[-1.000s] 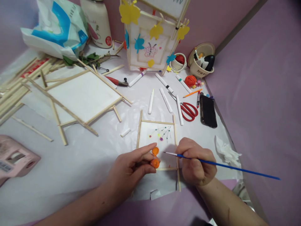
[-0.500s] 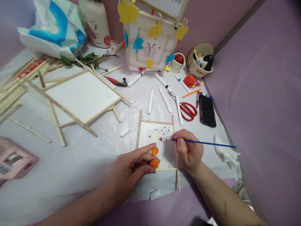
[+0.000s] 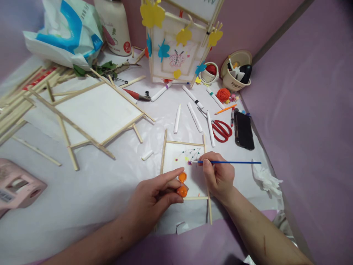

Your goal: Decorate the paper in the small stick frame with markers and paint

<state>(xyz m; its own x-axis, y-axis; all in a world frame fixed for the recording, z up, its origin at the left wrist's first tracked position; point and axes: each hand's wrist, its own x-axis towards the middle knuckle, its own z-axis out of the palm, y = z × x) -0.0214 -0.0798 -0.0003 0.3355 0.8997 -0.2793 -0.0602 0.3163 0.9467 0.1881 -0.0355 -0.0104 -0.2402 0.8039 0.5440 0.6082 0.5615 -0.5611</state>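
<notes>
My right hand (image 3: 219, 175) is closed on a thin blue paintbrush (image 3: 237, 162), its pale tip at a purple dot on the white panel (image 3: 193, 180). The panel sits in a small wooden stick frame (image 3: 164, 151) and bears thin dark lines with green, yellow, red and purple dots. Between the thumb and fingers of my left hand (image 3: 157, 191) is a small orange paint pot (image 3: 182, 191), its orange lid (image 3: 182, 177) flipped back. That hand is over the lower left part of the panel and hides some of it.
Several white markers (image 3: 194, 117), red-handled scissors (image 3: 222, 130) and a black phone (image 3: 244, 130) lie beyond the frame. A larger stick frame (image 3: 96, 110) lies left, near a pink device (image 3: 20, 187). A decorated paper lantern (image 3: 176, 55) stands behind; crumpled tissue (image 3: 266, 178) is at right.
The right hand has shifted slightly left and the paintbrush has swung more level, its back end now farther left. The left hand and paint pot look almost still.
</notes>
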